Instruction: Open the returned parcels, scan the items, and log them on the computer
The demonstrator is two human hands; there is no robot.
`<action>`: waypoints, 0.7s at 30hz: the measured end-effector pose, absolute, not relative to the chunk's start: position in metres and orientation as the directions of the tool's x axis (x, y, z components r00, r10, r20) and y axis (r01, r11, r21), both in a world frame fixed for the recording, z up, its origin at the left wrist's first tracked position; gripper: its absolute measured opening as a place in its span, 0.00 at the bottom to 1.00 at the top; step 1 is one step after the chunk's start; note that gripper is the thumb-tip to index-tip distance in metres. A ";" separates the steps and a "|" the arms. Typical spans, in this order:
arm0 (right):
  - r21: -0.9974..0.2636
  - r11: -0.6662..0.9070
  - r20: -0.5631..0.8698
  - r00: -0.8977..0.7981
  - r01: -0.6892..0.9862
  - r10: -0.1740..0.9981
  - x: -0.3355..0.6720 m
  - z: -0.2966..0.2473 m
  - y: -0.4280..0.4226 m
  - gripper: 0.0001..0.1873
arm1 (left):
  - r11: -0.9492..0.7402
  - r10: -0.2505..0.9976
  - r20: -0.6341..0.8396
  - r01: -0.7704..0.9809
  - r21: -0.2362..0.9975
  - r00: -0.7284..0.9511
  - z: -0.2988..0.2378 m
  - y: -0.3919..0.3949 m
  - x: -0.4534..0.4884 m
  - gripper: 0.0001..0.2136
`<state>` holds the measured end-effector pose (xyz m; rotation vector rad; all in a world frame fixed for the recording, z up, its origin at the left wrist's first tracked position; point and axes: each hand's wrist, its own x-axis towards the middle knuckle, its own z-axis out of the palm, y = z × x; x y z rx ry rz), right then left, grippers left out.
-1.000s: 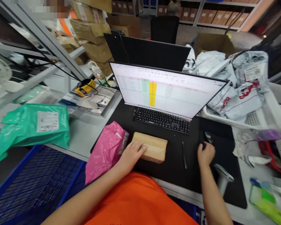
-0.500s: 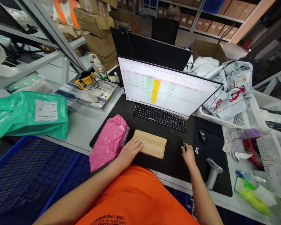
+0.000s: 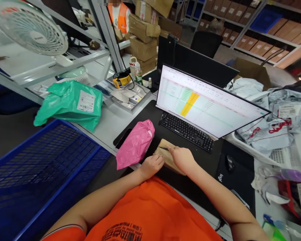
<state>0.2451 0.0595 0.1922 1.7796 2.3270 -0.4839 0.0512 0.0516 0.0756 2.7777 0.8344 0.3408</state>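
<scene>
A flat brown parcel (image 3: pixel 165 154) lies on the black desk mat (image 3: pixel 190 187) in front of the keyboard (image 3: pixel 187 132). My left hand (image 3: pixel 153 165) rests closed on the parcel's near left edge. My right hand (image 3: pixel 182 158) lies over the parcel and pinches a thin black pen (image 3: pixel 163 148), whose tip touches the parcel's top. A pink poly bag (image 3: pixel 136 144) lies just left of the parcel.
A monitor (image 3: pixel 205 105) shows a spreadsheet. A mouse (image 3: pixel 230 163) sits to the right. A white basket (image 3: pixel 286 147) holds grey mailers. A green bag (image 3: pixel 71 103), a blue crate (image 3: pixel 32 174), a fan (image 3: pixel 30 26) and a tray (image 3: pixel 129 97) are on the left.
My right hand left the mouse, picked up the pen from the mat and brought it over the brown parcel. My left hand stayed on the parcel. The view swung left.
</scene>
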 end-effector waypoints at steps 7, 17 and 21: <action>0.099 0.239 -0.470 -0.166 0.966 0.867 0.260 0.210 0.031 0.31 | -0.775 0.607 0.126 0.551 0.308 0.784 0.083 0.047 0.052 0.18; 0.191 -0.038 -0.490 0.128 0.981 0.862 0.378 0.195 -0.059 0.28 | -0.775 0.577 0.065 0.521 0.358 0.814 0.101 0.062 0.082 0.16; 0.001 -0.334 -0.452 0.299 0.942 0.840 0.438 0.140 -0.089 0.22 | -0.792 0.550 -0.040 0.536 0.292 0.834 0.117 0.075 0.094 0.15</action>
